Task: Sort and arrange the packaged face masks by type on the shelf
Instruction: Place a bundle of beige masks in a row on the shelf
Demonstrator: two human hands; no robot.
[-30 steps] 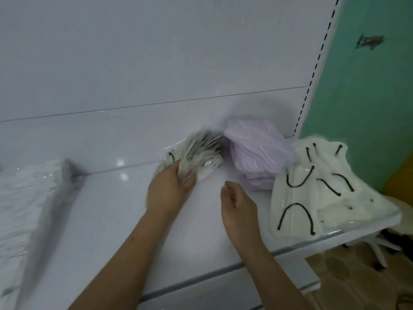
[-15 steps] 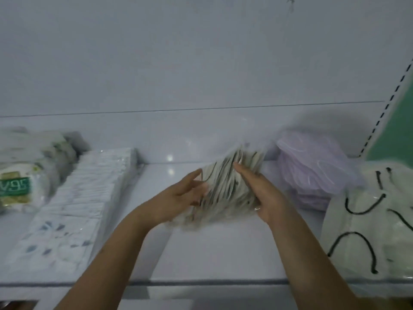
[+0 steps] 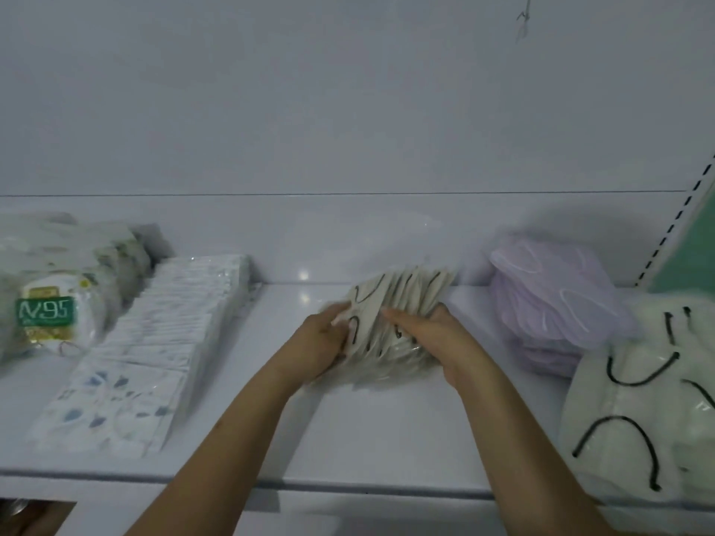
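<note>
Two hands: both grip one bundle [image 3: 390,323] of packaged masks from its two sides.
Bundle: cream-white masks with black ear loops, wrapped in clear, shiny plastic; the packs stand on edge and fan out toward the back wall, somewhat blurred.
Bundle place: mid-shelf [image 3: 367,431], its lower edge resting on the white surface, close to the back wall.
Left hand [image 3: 323,342]: on the bundle's left side, fingers curled round its edge, thumb pressed on the front pack.
Right hand [image 3: 437,334]: on the bundle's right side, fingers laid over the top packs and curled round the far edge.
Lilac pile [image 3: 553,303]: right of the bundle, apart from it; pale purple masks with white loops in clear film.
Cream pile [image 3: 638,400]: farther right of the bundle, at the shelf's front edge; the same cream colour and black loops, lying flat and touching the lilac pile.
White row [image 3: 154,342]: left of the bundle, well apart; flat white packs in a long row, the nearest printed with small blue shapes.
N95 bags [image 3: 46,303]: farthest left of the bundle, beside the white row; green label reading N95.
</note>
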